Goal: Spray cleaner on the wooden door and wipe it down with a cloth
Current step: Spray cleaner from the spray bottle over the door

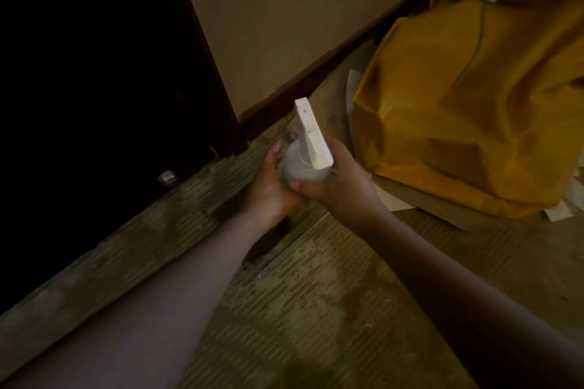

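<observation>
While your left hand [271, 181] cups the spray bottle [301, 169] from the left, fingers curled along its side, your right hand [343, 185] wraps it from the right with the thumb laid across the cloudy body. Both hands grip the bottle. No finger shows on the trigger, which is hidden under the white spray head [313, 136]. The head points away from you, toward the corner where the dark baseboard [316, 73] meets the floor [300, 309].

Just left of your hands rises the door [101, 73], a panel so dark that no grain can be made out, with a small metal knob [167, 179] low down near the worn floorboards. A beige wall [284, 19] stands beyond it. To the right, a yellow zippered fabric item [474, 110] lies on pale sheets of paper [350, 88].

The spraying looks not yet begun. To do it well, you would likely free one hand, settle the other with a finger on the trigger, and turn the nozzle left to face the door, since it now aims at the wall corner. Keep the bottle upright so it draws liquid. No cleaning cloth can be picked out with certainty.
</observation>
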